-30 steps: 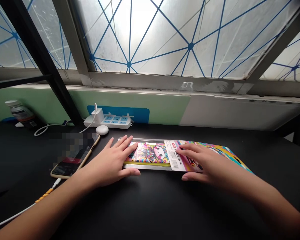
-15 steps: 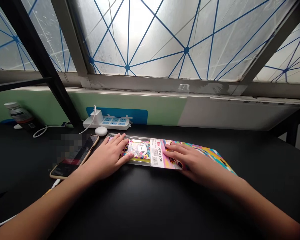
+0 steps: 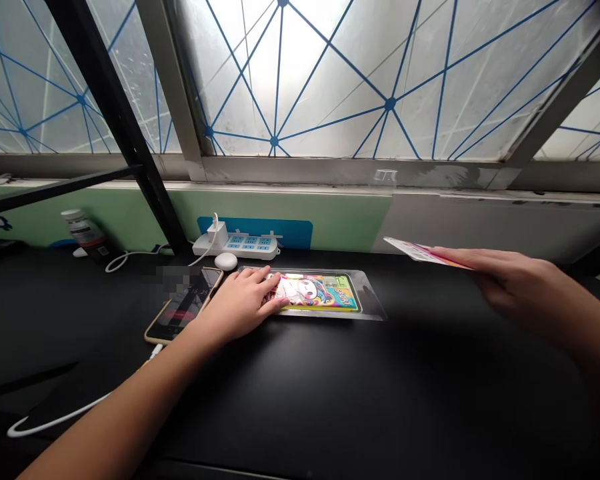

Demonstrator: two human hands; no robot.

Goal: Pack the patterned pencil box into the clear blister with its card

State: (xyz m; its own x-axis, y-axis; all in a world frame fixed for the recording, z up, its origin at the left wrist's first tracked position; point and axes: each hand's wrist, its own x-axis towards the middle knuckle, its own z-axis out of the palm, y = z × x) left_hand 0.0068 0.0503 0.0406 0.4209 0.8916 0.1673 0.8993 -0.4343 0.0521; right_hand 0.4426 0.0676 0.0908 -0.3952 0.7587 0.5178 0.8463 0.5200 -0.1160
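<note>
A colourful pencil box (image 3: 325,293) with a cartoon face lies in a clear plastic tray (image 3: 373,308) on the black desk. Over its left end rests my left hand (image 3: 247,297), flat with fingers apart, hiding that part of the box. Up at the right, above the desk, my right hand (image 3: 510,277) pinches a printed cardboard insert (image 3: 414,251). The card is seen almost edge-on, and its far end points left toward the window wall.
Left of the tray lies a phone (image 3: 185,307) with a white cable (image 3: 60,423). Behind are a white power strip (image 3: 250,245), a small white round object (image 3: 226,261) and a bottle (image 3: 87,233). A black metal post (image 3: 125,133) slants at the left.
My right hand has pulled the cardboard insert off the pencil box package, lifting it up and to the right. My left hand stays on the package. The whole view has shifted slightly left.
</note>
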